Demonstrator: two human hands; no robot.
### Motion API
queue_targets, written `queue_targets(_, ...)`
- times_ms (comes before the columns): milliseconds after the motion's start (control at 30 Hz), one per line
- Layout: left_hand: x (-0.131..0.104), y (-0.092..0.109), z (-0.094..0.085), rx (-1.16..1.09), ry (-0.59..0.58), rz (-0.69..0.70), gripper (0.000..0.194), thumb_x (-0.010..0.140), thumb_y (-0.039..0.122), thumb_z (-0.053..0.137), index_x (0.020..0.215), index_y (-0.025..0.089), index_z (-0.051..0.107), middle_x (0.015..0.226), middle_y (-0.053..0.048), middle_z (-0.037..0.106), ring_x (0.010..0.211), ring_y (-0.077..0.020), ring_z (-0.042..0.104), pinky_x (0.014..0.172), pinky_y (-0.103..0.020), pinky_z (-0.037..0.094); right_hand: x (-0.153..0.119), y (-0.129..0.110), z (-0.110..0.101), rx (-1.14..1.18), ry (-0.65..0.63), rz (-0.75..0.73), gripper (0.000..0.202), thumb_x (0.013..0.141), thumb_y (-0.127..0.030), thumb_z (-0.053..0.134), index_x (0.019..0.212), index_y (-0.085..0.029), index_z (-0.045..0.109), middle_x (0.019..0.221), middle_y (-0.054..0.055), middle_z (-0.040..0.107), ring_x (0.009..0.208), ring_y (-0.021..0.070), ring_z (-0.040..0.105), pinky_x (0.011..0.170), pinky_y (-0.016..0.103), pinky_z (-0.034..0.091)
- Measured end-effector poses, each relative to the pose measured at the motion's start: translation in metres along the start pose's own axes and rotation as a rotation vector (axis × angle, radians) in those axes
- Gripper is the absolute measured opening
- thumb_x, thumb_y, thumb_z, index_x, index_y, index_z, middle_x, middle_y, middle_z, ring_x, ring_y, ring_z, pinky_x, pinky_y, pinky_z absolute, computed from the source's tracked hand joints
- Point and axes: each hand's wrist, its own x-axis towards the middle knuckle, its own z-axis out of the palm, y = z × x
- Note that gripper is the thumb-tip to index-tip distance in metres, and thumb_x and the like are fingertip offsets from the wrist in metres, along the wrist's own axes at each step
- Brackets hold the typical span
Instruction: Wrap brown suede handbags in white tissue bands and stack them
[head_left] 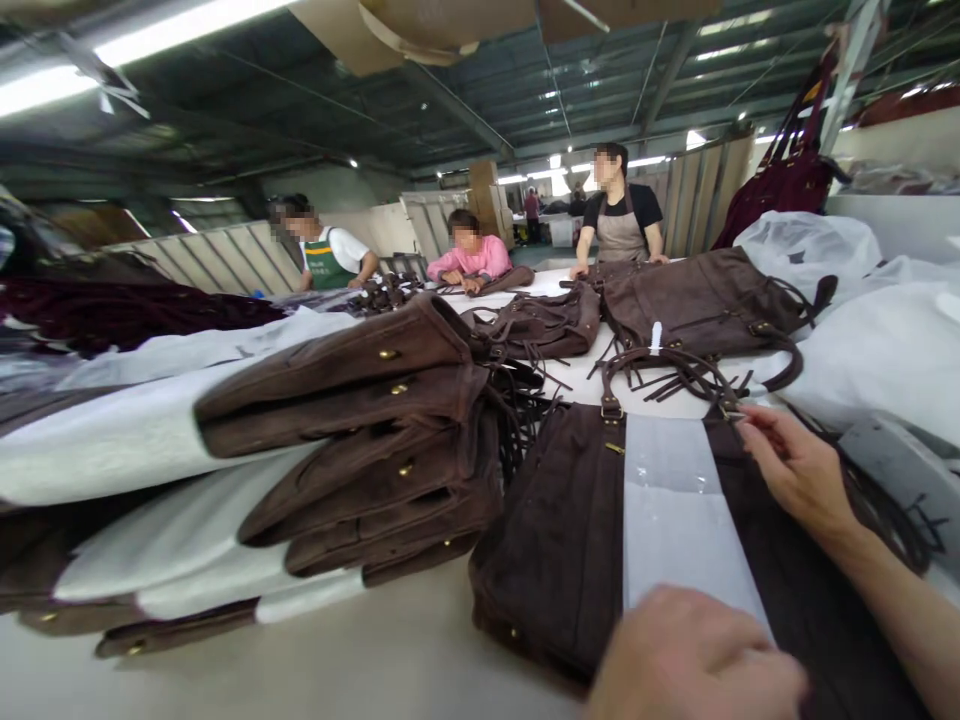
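A dark brown bag [555, 520] lies flat on the table in front of me, with a strip of pale translucent wrapping [671, 500] down its middle. My right hand [799, 470] pinches the metal fitting at the base of the bag's handle [660, 360], on the right side. My left hand [690, 660] is low in the frame over the near part of the wrapping, blurred and curled; its fingertips and anything in them cannot be made out. A white tag [655, 338] hangs at the handle.
Stacked brown bags [352, 380] with white wrapping stand to the left. More brown bags [675, 300] lie beyond. White plastic sheeting [885, 350] and a grey box [900, 480] are at right. Several people are across the table, one in an apron [621, 238].
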Motion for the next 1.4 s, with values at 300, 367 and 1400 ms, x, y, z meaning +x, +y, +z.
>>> queue_targets(300, -0.183, -0.072, -0.044, -0.195, 0.694, -0.947, 0.032, 0.091, 0.042, 0.047, 0.109, 0.023, 0.066, 0.109, -0.004, 0.068, 0.106, -0.0230, 0.061, 0.099, -0.038, 0.047, -0.056, -0.115, 0.014, 0.174, -0.282, -0.513, 0.022, 0.090, -0.016, 0.054, 0.109, -0.024, 0.062, 0.099, 0.005, 0.068, 0.091, 0.0174, 0.065, 0.081, 0.027, 0.052)
queue_targets(367, -0.179, -0.083, -0.042, -0.313, 0.664, -0.934, 0.038, 0.093, 0.043, 0.043, 0.117, 0.022, 0.063, 0.118, -0.004, 0.066, 0.114, -0.0231, 0.058, 0.106, -0.041, 0.040, -0.072, -0.131, 0.018, 0.202, -0.444, -0.678, 0.031, 0.088, -0.012, 0.055, 0.116, -0.024, 0.060, 0.109, 0.006, 0.067, 0.099, 0.0184, 0.064, 0.087, 0.027, 0.052)
queue_targets(1400, -0.071, -0.166, -0.042, -0.490, 0.419, -0.646, 0.066, 0.071, 0.031, 0.067, 0.133, 0.020, 0.051, 0.149, -0.007, 0.038, 0.140, -0.0280, 0.028, 0.117, -0.046, 0.021, -0.093, -0.219, 0.090, 0.286, -0.535, -0.541, 0.022, 0.086, -0.011, 0.045, 0.105, -0.021, 0.051, 0.095, 0.009, 0.060, 0.082, 0.0194, 0.064, 0.070, 0.029, 0.057)
